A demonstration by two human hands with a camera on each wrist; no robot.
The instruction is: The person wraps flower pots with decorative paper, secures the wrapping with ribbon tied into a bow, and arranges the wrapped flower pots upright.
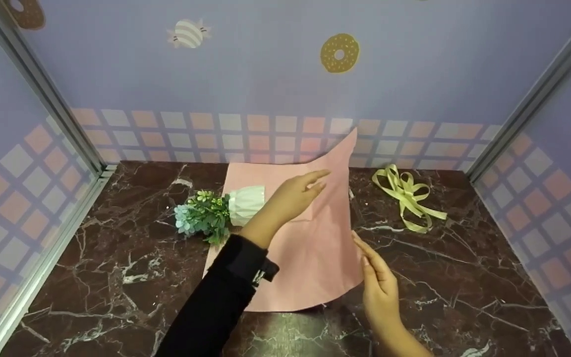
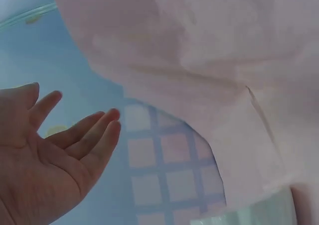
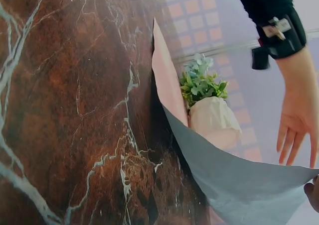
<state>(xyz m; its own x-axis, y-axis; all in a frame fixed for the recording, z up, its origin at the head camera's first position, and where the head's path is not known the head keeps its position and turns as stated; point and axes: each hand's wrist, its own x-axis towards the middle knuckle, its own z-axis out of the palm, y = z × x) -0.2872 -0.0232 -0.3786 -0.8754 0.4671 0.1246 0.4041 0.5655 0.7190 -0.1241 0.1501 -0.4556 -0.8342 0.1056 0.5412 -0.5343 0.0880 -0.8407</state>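
Note:
A sheet of pink wrapping paper (image 1: 305,267) lies on the table, its right side curling up; the grey underside (image 3: 234,180) shows in the right wrist view. A potted artificial plant lies sideways on its left part, with blue flowers and green leaves (image 1: 206,215) pointing left and a white pot (image 1: 246,203) partly behind the left forearm. My left hand (image 1: 298,196) hovers over the paper with loose, extended fingers and holds nothing. At the paper's raised right edge, my right hand (image 1: 382,287) touches it with nearly straight fingers.
A loosely looped yellow-green ribbon (image 1: 407,198) lies to the right of the paper. Dark marbled tabletop (image 1: 132,277) surrounds the things. Behind it stands a purple wall (image 1: 265,64) with checks and sweets, with side panels left and right.

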